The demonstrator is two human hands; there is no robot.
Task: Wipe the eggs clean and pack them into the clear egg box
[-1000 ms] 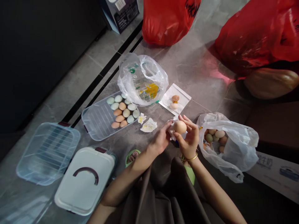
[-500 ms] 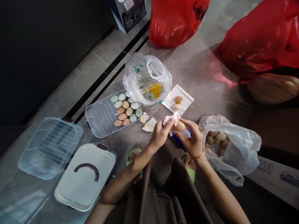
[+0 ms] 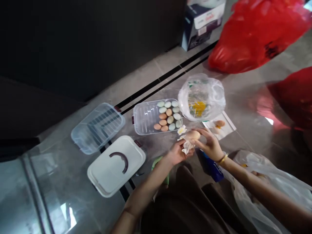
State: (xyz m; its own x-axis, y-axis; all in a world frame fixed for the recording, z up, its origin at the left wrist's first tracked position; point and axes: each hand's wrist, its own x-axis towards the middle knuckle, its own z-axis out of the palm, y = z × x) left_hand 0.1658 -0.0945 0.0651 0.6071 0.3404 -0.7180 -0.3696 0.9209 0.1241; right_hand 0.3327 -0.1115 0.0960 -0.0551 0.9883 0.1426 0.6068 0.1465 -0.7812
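Note:
Between the thumb and fingers of my right hand [image 3: 207,143] is a light brown egg [image 3: 193,135]. Just below and left of it, my left hand [image 3: 179,152] is closed on a crumpled white tissue [image 3: 187,147]. Close beyond both hands stands a clear plastic box [image 3: 146,120] with several blue-green and brown eggs [image 3: 170,119] at its right end. A used tissue with a yellow stain [image 3: 181,130] lies at the box's near right corner. To the right, a broken brown egg [image 3: 220,123] lies on a white sheet [image 3: 228,123].
An open plastic bag [image 3: 214,94] with yellow yolk stands against the box. A clear container [image 3: 97,126] and a white lid with handle [image 3: 104,170] lie left. Another plastic bag [image 3: 258,162] is at right, a blue packet [image 3: 214,170] near it. Red bags [image 3: 258,35] stand behind.
My view has swung left, so the floor things appear further right. The egg and tissue have moved left toward the box, and the right hand now holds the egg nearer its right end.

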